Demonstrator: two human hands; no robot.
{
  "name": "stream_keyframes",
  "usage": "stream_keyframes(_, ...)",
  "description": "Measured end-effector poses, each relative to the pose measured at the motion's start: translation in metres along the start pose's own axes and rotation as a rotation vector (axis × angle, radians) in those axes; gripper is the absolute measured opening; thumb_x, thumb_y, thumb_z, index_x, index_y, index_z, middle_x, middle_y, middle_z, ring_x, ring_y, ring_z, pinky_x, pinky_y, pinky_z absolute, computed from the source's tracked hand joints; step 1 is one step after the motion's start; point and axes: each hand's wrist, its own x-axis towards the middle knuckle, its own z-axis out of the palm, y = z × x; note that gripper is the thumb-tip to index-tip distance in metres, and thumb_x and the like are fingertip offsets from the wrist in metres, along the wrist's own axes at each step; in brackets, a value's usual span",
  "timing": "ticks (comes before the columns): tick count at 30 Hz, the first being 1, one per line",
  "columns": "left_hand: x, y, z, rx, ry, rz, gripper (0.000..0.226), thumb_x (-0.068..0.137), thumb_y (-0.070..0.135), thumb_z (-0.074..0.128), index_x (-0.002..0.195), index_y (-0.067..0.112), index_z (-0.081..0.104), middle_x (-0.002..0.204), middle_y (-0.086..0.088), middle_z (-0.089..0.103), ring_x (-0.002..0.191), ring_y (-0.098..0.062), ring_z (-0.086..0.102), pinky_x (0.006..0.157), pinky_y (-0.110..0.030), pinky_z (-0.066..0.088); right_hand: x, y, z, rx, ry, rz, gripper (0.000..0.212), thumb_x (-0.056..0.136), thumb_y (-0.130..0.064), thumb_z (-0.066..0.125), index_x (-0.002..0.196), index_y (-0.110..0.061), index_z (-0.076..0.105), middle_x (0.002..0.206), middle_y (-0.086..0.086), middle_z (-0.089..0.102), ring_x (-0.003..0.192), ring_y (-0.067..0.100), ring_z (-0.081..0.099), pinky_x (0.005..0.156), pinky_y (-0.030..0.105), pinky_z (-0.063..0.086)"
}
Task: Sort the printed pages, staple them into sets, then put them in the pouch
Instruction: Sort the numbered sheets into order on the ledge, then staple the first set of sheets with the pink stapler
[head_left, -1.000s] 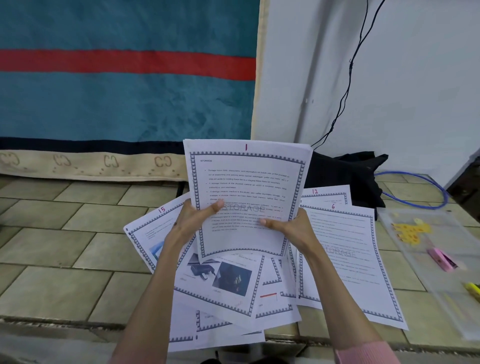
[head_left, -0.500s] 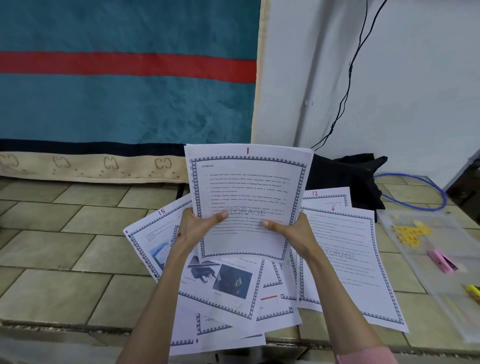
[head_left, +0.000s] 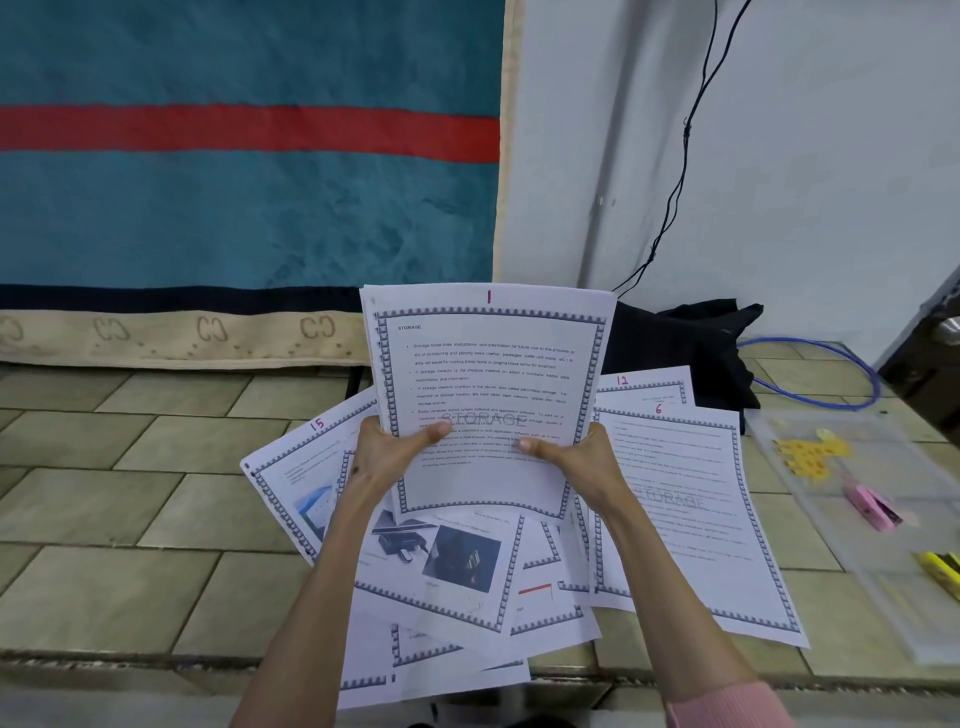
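Observation:
I hold a thin stack of printed pages (head_left: 488, 374) upright above the floor, its top sheet numbered 1 and headed STORAGE. My left hand (head_left: 387, 454) grips its left edge and my right hand (head_left: 576, 457) grips its right edge, thumbs on the front. Under them several loose pages (head_left: 452, 566) lie fanned on the tiles, among them sheets numbered 15 (head_left: 296, 467), 12 (head_left: 644, 387) and 6 (head_left: 691, 499). A clear plastic pouch (head_left: 852, 499) lies flat at the right with a pink stapler (head_left: 872, 504) on it.
A teal blanket with a red stripe (head_left: 249, 156) hangs behind. A black bag (head_left: 685, 348) and a blue cable loop (head_left: 826, 374) lie at the wall. Yellow sticky shapes (head_left: 808, 454) and a yellow marker (head_left: 943, 566) rest on the pouch. The tiled ledge ends just below the papers.
The stack has been tidied, its sheets squared more closely between both hands. My left thumb has slid down onto the front page. The loose pages have not moved.

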Motion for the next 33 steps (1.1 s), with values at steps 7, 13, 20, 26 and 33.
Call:
stream_keyframes(7, 0.003, -0.006, -0.008, 0.029, -0.122, -0.033, 0.028, 0.071, 0.022, 0.078, 0.095, 0.024, 0.065, 0.096, 0.003, 0.068, 0.098, -0.021, 0.065, 0.091, -0.038, 0.052, 0.001, 0.004, 0.002, 0.011, 0.018, 0.010, 0.049, 0.059, -0.022, 0.088, 0.103, -0.017, 0.068, 0.099, -0.007, 0.072, 0.092, 0.007, 0.069, 0.083, 0.025, 0.055)
stream_keyframes(13, 0.002, -0.006, -0.005, 0.027, -0.087, -0.014, 0.018, 0.073, 0.021, 0.077, 0.086, 0.027, 0.066, 0.084, 0.013, 0.068, 0.090, -0.016, 0.065, 0.085, -0.033, 0.053, -0.002, 0.000, 0.004, 0.002, 0.024, -0.026, 0.032, 0.065, -0.014, 0.084, 0.090, -0.025, 0.068, 0.088, -0.015, 0.070, 0.082, -0.002, 0.068, 0.072, 0.015, 0.054)
stream_keyframes(20, 0.020, 0.047, 0.041, -0.059, -0.241, 0.029, 0.007, 0.082, 0.032, 0.068, 0.088, 0.030, 0.065, 0.080, 0.015, 0.071, 0.085, -0.006, 0.069, 0.070, -0.022, 0.057, -0.004, -0.017, -0.043, 0.037, 0.133, -0.047, 0.029, 0.066, 0.000, 0.081, 0.084, -0.020, 0.070, 0.087, -0.005, 0.073, 0.081, 0.007, 0.071, 0.071, 0.022, 0.057)
stream_keyframes(26, 0.023, 0.081, 0.129, -0.154, -0.479, 0.086, 0.021, 0.077, 0.026, 0.072, 0.097, 0.026, 0.065, 0.095, 0.008, 0.070, 0.088, -0.005, 0.068, 0.079, -0.026, 0.056, -0.026, -0.022, -0.112, 0.053, 0.422, -0.072, 0.032, 0.064, 0.001, 0.082, 0.090, -0.014, 0.069, 0.091, -0.001, 0.073, 0.081, 0.010, 0.071, 0.074, 0.027, 0.058)
stream_keyframes(33, 0.004, 0.059, 0.209, -0.122, -0.585, 0.017, 0.024, 0.079, 0.025, 0.071, 0.100, 0.018, 0.064, 0.093, 0.008, 0.067, 0.090, -0.009, 0.064, 0.084, -0.029, 0.053, -0.065, -0.010, -0.172, -0.001, 0.535, -0.091, 0.039, 0.067, 0.008, 0.077, 0.089, -0.023, 0.066, 0.100, 0.005, 0.069, 0.078, -0.001, 0.069, 0.080, 0.026, 0.057)
